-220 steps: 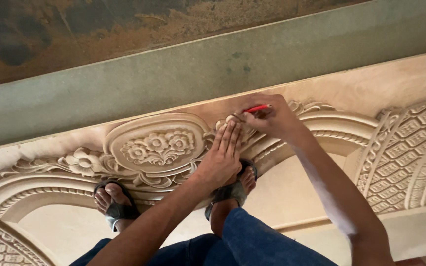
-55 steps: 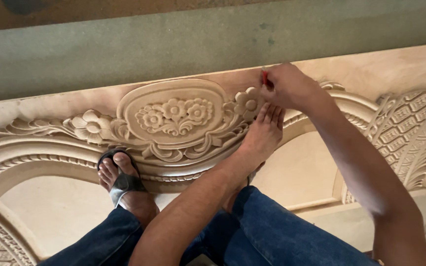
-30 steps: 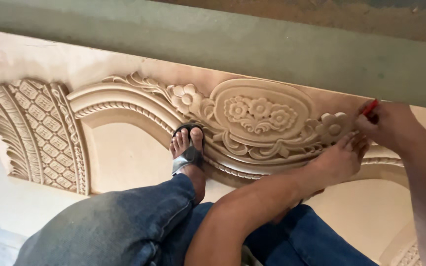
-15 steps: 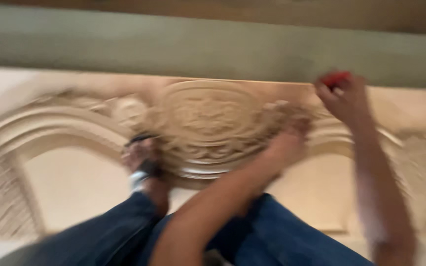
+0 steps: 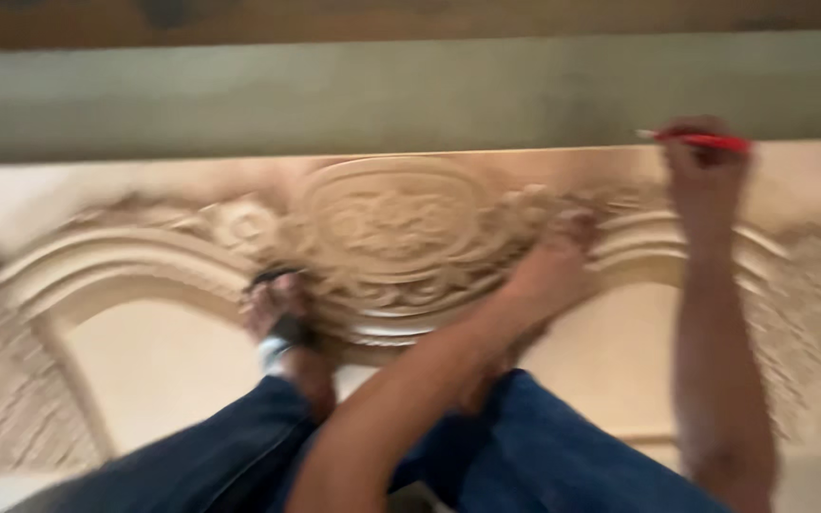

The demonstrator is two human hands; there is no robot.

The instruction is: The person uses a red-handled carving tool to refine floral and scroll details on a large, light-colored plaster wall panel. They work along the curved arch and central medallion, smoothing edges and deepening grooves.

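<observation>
Right hand [image 5: 705, 157] shifted right; blurred pencil [image 5: 700, 141] tip

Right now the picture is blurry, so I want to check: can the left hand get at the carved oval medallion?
Probably yes. The left hand rests on the carving right beside the oval medallion, with nothing between them.

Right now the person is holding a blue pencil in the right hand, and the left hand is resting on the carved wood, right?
Not quite: the pencil is red, not blue. The head view shows it in the right hand, up near the top edge of the carved wood. The rest holds: the left hand rests on the carving.
</observation>
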